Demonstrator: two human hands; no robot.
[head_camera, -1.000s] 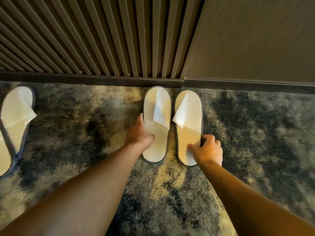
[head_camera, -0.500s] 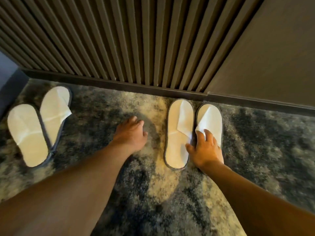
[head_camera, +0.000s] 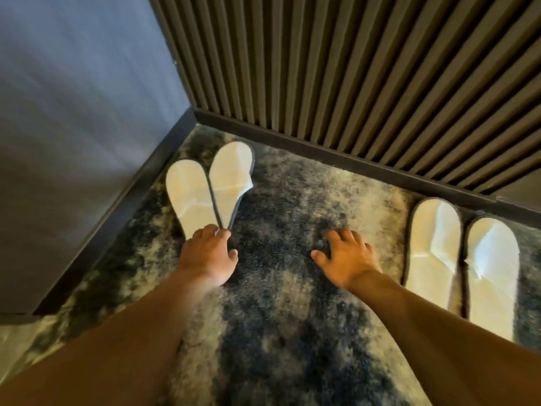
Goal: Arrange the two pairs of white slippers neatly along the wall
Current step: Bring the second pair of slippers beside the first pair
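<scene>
Your left hand (head_camera: pixel 208 256) touches the splayed pair (head_camera: pixel 209 186) at its heels; your right hand (head_camera: pixel 347 256) rests empty on carpet. They look light and floppy: pinch both heels together.

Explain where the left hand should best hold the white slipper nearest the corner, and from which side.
Probably the heel end of the white fabric slipper: it points toward the left hand, whose fingertips already reach it. Come from the heel side, above; the toe faces the slatted wall.

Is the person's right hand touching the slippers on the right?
No, the right hand rests spread on the carpet, apart from the right pair of slippers.
</scene>
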